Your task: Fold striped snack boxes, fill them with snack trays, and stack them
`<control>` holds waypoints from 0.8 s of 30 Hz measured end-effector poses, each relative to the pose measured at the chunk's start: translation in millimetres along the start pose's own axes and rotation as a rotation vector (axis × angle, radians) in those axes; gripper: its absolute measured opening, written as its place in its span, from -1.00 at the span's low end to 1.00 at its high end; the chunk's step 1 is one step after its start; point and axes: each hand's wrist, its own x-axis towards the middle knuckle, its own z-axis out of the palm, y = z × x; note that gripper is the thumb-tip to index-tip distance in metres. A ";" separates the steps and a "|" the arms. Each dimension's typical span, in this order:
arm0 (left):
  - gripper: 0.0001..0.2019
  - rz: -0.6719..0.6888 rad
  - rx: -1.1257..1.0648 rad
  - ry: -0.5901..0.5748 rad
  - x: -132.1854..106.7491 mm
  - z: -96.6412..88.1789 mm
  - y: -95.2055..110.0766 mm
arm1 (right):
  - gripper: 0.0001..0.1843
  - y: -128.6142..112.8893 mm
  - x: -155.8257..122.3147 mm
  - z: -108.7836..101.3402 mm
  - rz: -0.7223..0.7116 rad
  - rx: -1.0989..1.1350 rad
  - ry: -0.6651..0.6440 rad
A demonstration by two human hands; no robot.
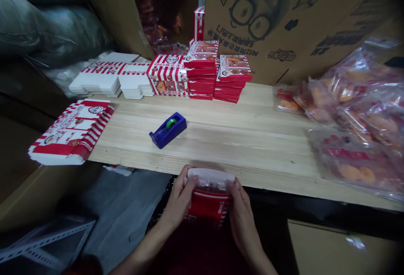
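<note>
While the near edge of the bench point(252, 174) is running straight across just above them, both hands are sitting below it, clamped on a striped box point(208, 207) from either side. The left hand point(179, 201) is pressing the box's left face and the right hand point(241, 216) its right face, fingers curling up toward the top. A clear bag point(210, 178) is poking out of the box's open mouth, touching the bench edge; what is inside it I cannot tell.

The middle of the bench is lying bare, with only a blue tape dispenser point(168, 129) sitting at an angle left of centre, well apart from the hands. A pile of flat cartons point(71, 134) is hanging over the left end of the bench. Along the back edge, white blanks point(104, 79) are standing in low stacks, and just beside them finished boxes point(202, 70) are rising in taller piles. The right end is crowded: clear bags point(356, 119) holding orange pieces and red packets are spreading toward the front edge. Behind the stacks, an open cardboard carton point(132, 18) is showing reddish packets in its dark interior.
</note>
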 end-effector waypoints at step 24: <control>-0.77 -0.263 -0.381 -0.036 24.0 -23.6 -16.8 | -0.55 -2.0 21.1 -6.2 0.181 0.245 -0.097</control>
